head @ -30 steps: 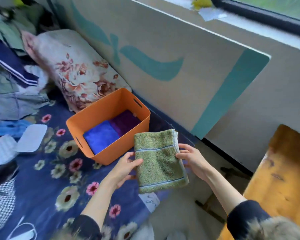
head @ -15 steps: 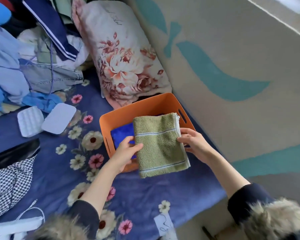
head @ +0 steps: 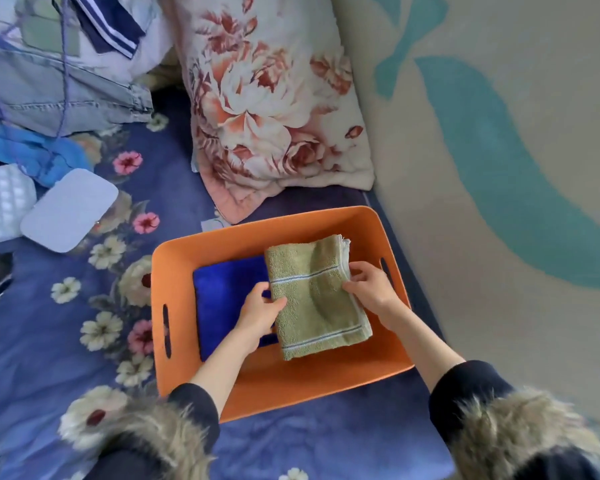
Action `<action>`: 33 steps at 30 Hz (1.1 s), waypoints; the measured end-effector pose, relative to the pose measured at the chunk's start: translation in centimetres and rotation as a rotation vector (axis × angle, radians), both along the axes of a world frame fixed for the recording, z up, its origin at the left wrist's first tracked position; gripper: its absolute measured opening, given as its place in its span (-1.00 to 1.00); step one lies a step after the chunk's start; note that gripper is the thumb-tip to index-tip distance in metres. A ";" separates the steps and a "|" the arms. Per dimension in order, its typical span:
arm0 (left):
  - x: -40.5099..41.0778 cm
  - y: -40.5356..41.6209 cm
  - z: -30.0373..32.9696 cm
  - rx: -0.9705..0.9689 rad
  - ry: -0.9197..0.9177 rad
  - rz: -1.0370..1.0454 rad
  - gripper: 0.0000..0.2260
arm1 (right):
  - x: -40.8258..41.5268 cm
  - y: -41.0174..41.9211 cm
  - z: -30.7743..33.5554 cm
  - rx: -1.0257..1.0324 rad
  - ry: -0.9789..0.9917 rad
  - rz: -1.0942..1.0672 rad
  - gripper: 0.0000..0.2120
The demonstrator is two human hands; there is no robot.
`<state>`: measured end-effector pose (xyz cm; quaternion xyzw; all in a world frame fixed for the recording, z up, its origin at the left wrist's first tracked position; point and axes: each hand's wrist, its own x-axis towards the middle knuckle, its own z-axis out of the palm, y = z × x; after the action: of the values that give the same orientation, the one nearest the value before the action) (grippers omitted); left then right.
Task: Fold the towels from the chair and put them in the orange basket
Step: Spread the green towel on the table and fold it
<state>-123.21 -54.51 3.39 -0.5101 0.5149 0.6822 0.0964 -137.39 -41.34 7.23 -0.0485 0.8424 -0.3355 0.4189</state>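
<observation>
Both hands, left hand [head: 257, 315] and right hand [head: 369, 289], grip one folded green terry towel [head: 312, 299] between them, one blue towel [head: 229, 289] beneath the left hand, inside one orange plastic basket [head: 291, 386].

Home bedroom, floral bedspread [head: 66, 348], pillow [head: 274, 98], heaped clothes [head: 59, 81]

Both hands [head: 257, 315] [head: 369, 289] grip green towel [head: 312, 299] inside orange basket [head: 274, 382].
</observation>
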 end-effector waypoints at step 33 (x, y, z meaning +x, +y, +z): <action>-2.0 1.5 -8.7 -0.995 -0.076 -1.246 -0.09 | 0.1 0.5 -10.1 0.696 0.615 1.150 -0.08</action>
<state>-125.25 -53.04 -5.29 -0.1344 0.9458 0.1750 0.2385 -137.31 -40.82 -2.88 -0.4386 0.8210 0.2524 0.2645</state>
